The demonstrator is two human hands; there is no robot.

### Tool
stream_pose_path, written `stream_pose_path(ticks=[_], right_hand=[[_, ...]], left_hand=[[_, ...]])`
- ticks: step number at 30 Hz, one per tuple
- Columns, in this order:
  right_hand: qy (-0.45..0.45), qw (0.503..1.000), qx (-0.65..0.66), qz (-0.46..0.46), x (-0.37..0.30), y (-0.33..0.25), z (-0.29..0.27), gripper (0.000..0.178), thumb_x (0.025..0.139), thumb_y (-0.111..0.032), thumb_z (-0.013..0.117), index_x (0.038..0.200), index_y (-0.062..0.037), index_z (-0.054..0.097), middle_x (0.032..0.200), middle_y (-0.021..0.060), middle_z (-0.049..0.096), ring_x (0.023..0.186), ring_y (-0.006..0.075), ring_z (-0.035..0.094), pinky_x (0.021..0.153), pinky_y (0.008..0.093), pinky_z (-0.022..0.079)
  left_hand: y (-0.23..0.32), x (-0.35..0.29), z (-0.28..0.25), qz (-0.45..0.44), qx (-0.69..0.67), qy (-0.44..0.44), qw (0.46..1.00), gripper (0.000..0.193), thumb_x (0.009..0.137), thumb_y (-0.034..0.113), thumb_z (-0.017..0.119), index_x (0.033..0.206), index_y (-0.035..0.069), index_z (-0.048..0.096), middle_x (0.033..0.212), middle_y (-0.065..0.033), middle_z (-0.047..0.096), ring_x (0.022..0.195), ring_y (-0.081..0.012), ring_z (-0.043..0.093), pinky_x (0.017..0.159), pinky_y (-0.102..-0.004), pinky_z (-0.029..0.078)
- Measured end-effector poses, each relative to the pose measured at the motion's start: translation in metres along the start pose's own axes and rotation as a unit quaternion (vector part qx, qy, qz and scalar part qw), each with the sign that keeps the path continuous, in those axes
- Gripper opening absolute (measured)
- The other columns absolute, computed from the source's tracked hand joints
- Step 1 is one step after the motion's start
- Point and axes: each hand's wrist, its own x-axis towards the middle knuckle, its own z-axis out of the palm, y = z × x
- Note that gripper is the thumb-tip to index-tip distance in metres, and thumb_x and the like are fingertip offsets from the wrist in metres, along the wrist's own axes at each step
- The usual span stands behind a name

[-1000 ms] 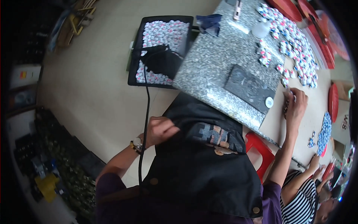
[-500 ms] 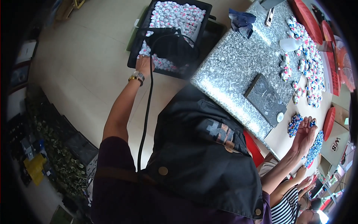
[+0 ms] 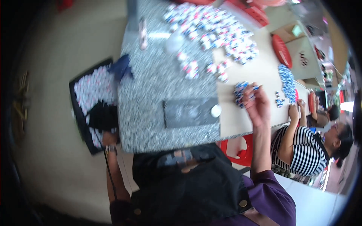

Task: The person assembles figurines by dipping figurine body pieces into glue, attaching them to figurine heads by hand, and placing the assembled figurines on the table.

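Note:
My left hand (image 3: 110, 138), blurred by motion, is at the near end of a black tray (image 3: 76, 109), beside a black bundle (image 3: 102, 116); its fingers cannot be made out. Small white figures with pink marks (image 3: 92, 88) fill much of that tray. Over the table, my right hand (image 3: 258, 105) has its fingers curled, with a small blue-and-white piece (image 3: 256, 88) at the fingertips. Just behind those fingers lies a small heap of blue-and-white pieces (image 3: 240, 93). A dark rectangular slab (image 3: 188, 113) rests on the speckled tabletop, a round white disc (image 3: 215, 110) at its right end.
A large spread of white, pink and blue figures (image 3: 226, 34) covers the table's far side. Dark blue cloth (image 3: 122, 69) hangs over the left edge near a utility knife (image 3: 143, 34). A co-worker in a striped top (image 3: 301, 150) sits at right, past a red stool (image 3: 243, 152).
My view has swung to the right, so the table sits more central and the tray farther left. My right hand stays by the small heap with its fingers curled; my left stays at the tray.

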Motion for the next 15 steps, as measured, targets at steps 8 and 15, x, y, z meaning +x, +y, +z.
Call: stream_pose_path(ticks=[8, 15], right_hand=[[-0.003, 0.996, 0.082, 0.046, -0.009, 0.01, 0.003, 0.018, 0.092, -0.017, 0.053, 0.104, -0.0036, 0.056, 0.086, 0.0062, 0.054, 0.076, 0.0158, 0.053, 0.059, 0.025, 0.047], [-0.009, 0.999, 0.041, 0.016, -0.014, -0.005, 0.002, 0.019, 0.094, -0.018, 0.053, 0.109, -0.0053, 0.056, 0.087, 0.0029, 0.056, 0.076, 0.0113, 0.053, 0.064, 0.0236, 0.046]], left_hand=[[-0.037, -0.006, 0.052, 0.148, -0.013, 0.121, 0.981, 0.035, 0.077, 0.036, 0.07, 0.087, 0.003, 0.066, 0.081, -0.0196, 0.068, 0.067, -0.0341, 0.067, 0.054, -0.0419, 0.052], [-0.093, 0.012, 0.068, 0.2, -0.06, 0.159, 0.965, 0.037, 0.074, 0.04, 0.07, 0.082, 0.003, 0.066, 0.079, -0.0174, 0.067, 0.069, -0.0354, 0.065, 0.054, -0.0454, 0.049]])
